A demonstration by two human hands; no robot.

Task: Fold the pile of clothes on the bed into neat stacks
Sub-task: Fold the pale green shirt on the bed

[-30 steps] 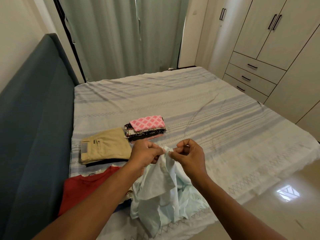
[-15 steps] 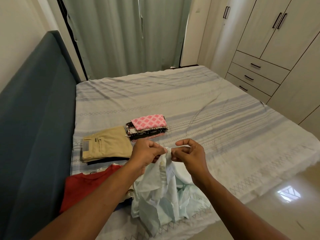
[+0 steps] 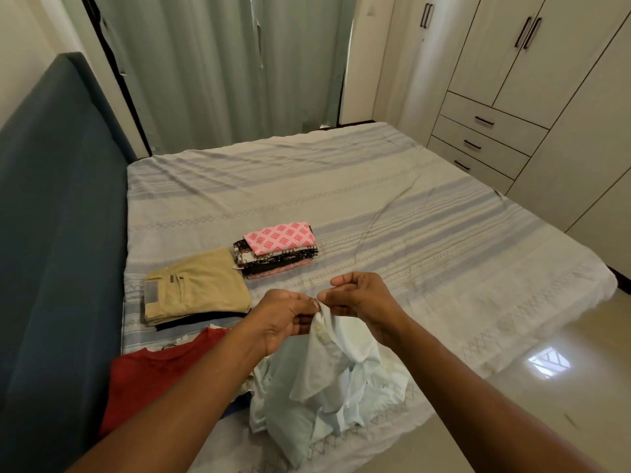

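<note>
A pale mint button shirt (image 3: 321, 387) hangs crumpled from both my hands over the bed's near edge. My left hand (image 3: 283, 319) pinches its buttoned edge at the top, and my right hand (image 3: 362, 302) pinches the same edge just beside it. Under my left arm lies a red garment (image 3: 150, 380), unfolded. Farther back sit folded tan trousers (image 3: 198, 288) on a dark garment, and a small stack topped by a pink diamond-patterned cloth (image 3: 280, 238).
The bed (image 3: 409, 216) has a striped pale sheet, with bare sheet on the right and far side. A dark blue headboard (image 3: 58, 233) runs along the left. Wardrobes and drawers (image 3: 485, 131) stand at the right, curtains behind, and tiled floor at the lower right.
Both hands stayed together at the shirt's top edge and shifted their pinch along the button strip; the shirt hangs slightly differently. The view tilted a little.
</note>
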